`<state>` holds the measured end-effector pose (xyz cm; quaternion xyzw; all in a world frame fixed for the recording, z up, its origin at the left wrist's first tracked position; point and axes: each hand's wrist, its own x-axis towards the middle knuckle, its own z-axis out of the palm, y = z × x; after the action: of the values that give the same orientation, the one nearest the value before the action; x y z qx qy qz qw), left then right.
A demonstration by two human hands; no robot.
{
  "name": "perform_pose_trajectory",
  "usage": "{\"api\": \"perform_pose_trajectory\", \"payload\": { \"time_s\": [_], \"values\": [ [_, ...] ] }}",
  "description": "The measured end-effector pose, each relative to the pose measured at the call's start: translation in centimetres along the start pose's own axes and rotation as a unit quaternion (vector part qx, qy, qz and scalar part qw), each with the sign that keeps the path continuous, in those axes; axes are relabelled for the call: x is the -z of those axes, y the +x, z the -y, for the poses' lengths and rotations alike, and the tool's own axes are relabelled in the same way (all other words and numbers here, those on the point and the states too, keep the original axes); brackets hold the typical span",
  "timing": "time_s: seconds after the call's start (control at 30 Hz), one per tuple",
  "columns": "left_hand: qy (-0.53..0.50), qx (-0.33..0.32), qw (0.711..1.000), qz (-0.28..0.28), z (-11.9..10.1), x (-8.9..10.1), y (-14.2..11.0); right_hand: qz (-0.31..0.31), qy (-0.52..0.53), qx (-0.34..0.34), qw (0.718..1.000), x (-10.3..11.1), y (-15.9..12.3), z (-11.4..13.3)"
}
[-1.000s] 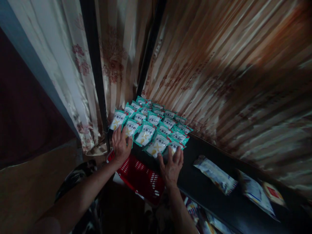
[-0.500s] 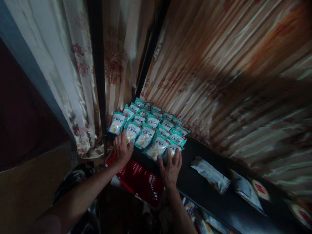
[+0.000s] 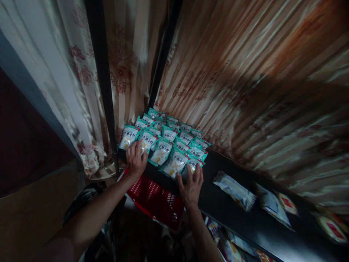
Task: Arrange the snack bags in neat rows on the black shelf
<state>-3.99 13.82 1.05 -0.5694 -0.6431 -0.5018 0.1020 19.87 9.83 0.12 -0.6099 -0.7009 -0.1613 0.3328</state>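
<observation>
Head-worn camera | faces forward and steeply down | near, from above the long flat black shelf [image 3: 212, 198] | teal-and-white plastic packets [image 3: 161, 151] around mid-frame | pleated beige fabric curtain [image 3: 218, 54] beyond

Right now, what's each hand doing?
Left hand: open, at the front row's second-from-left 小鱼小虾 snack packet.
Right hand: open, spread at the front row's rightmost packet.
</observation>
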Motion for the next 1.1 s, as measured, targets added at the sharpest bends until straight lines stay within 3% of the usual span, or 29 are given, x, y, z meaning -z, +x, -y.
{"api": "perform_pose_trajectory", "payload": {
  "time_s": [0.23, 0.5, 1.1],
  "values": [
    [-0.035, -0.034, 0.998, -0.039, 0.5, -0.7, 0.5, -0.001, -0.006, 0.002, 1.0, 0.0, 0.0, 0.0],
    [-0.038, -0.052, 0.997, -0.044, 0.7, -1.6, 0.9, 0.003, -0.007, 0.006, 1.0, 0.0, 0.1, 0.0],
    [-0.064, -0.087, 0.994, 0.019, 1.5, -1.7, 1.3, 0.021, -0.015, -0.005, 1.0, -0.1, 0.0, 0.0]
  ]
}}
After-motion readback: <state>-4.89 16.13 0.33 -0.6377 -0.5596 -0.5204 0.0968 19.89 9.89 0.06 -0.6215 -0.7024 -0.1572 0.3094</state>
